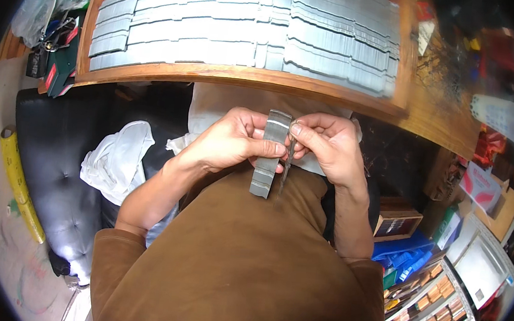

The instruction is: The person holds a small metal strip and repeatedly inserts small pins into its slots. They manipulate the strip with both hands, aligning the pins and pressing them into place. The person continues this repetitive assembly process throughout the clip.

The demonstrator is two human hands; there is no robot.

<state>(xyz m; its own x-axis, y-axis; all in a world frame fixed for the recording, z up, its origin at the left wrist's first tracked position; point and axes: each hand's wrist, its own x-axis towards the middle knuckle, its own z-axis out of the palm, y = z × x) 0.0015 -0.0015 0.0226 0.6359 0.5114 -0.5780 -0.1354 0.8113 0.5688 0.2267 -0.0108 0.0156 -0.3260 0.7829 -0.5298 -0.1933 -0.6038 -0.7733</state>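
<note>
My left hand (231,139) grips a stack of thin grey strips (272,139), thumb across its front. The stack is held upright, slightly tilted, and a few lighter edges show in it. Beside it, my right hand (329,143) pinches a thin, dark grey strip (288,162) between thumb and fingers, seen nearly edge-on. Both hands are close together over my lap. Beyond them, a wooden tray (233,74) holds packed rows of similar grey strips (189,25).
A black padded seat (57,163) with a white cloth (121,159) lies left, near a yellow roll (19,187). On the right are a small wooden box (397,221), blue plastic (403,256), a white-and-pink box (480,187) and a rack of wooden pieces (431,319).
</note>
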